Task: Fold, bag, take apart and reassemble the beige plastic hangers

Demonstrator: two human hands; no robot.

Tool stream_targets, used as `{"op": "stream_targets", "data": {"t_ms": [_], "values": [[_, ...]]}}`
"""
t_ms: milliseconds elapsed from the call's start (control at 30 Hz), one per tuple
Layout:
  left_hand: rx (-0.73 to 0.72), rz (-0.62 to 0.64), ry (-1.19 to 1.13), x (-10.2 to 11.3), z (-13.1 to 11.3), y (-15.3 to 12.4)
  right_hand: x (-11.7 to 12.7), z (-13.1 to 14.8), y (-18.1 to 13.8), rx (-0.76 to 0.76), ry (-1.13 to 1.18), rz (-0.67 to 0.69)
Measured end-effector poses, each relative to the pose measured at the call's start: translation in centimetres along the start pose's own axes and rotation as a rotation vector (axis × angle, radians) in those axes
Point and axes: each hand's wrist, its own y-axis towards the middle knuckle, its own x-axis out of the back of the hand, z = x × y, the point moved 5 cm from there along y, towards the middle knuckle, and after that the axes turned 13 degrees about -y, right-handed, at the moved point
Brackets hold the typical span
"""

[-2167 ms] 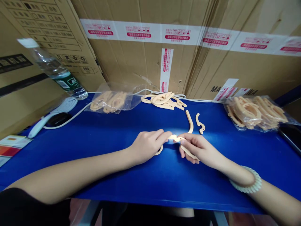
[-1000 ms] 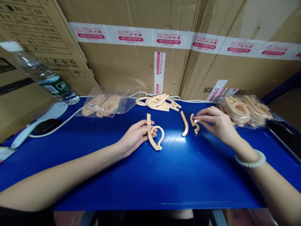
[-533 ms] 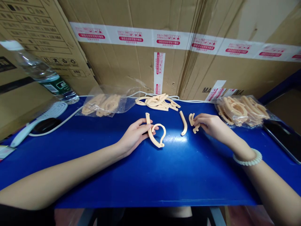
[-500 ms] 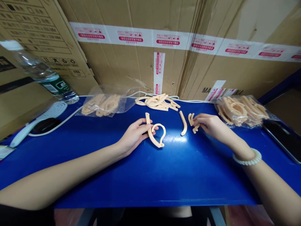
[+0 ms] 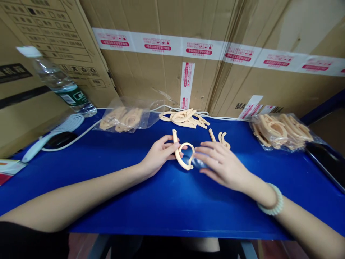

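Our spread right hand [image 5: 223,165] has neared the table's front edge [image 5: 161,229], joining our left hand [image 5: 160,153], which pinches the hook [image 5: 180,160].

1. The right hand [image 5: 222,163] was blurred, its palm turned down; I couldn't tell whether anything sat beneath its fingers or whether they touched the curved wooden piece [image 5: 178,157].
2. The left hand [image 5: 159,153] covered a stretch of that piece.
3. A wooden stick [image 5: 212,135] had its near end hidden behind the right hand.
4. The tape's [image 5: 161,42] smallest printing was unreadable.
5. A dark flat device [image 5: 327,163] ran out of view rightward.
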Motion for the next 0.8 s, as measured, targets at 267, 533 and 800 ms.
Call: {"op": "stream_targets", "data": {"t_ms": [267, 533, 800], "values": [[-0.003, 0.107, 0.159, -0.6, 0.1, -0.6, -1.7, 2.7, 0.3, 0.114, -0.089, -0.036], [-0.399, -0.03, 0.354, -0.2, -0.9, -1.7, -1.3, 1.2, -0.1, -0.009, 0.024, -0.027], [-0.839, 0.56, 1.249, -3.2, 0.5, -4.2, -1.0, 2.0, -0.2, 0.01, -0.004, -0.081]]}}
